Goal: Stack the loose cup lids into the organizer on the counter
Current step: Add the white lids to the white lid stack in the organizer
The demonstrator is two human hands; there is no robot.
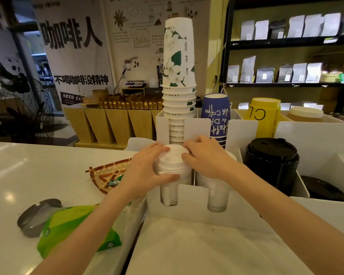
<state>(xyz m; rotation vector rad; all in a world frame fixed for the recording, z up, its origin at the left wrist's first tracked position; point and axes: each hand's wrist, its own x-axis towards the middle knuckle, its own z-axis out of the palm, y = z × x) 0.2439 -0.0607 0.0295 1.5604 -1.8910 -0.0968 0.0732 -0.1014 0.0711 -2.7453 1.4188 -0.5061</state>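
My left hand (147, 169) is wrapped round the left side of a short batch of white lids (172, 162), thumb under its near edge, and my right hand (204, 155) is pressed on the top and right side, so both hands are clamped on the same batch. The lids sit directly over the left slot (169, 192) of the white organizer (191, 197), on top of the column already showing through the cut-out in its front wall. The stack's axis runs straight up and down, so I judge the move ahead is a plain downward seat, with the hands needing to let go sideways. The left hand has open counter beside it; the right hand has less room, with the second lid column (216, 197) in the slot just to its right. Just beyond my fingers stands the tall cup stack (179, 76) in its holder, close enough to knock if I lift forward. Farther right are a blue cup (215, 116), a yellow cup (265, 116) and a pile of black lids (271, 161). On the near left counter lie a woven tray (105, 175), a green packet (75, 229) and a grey dish (34, 215), all clear of the slot.
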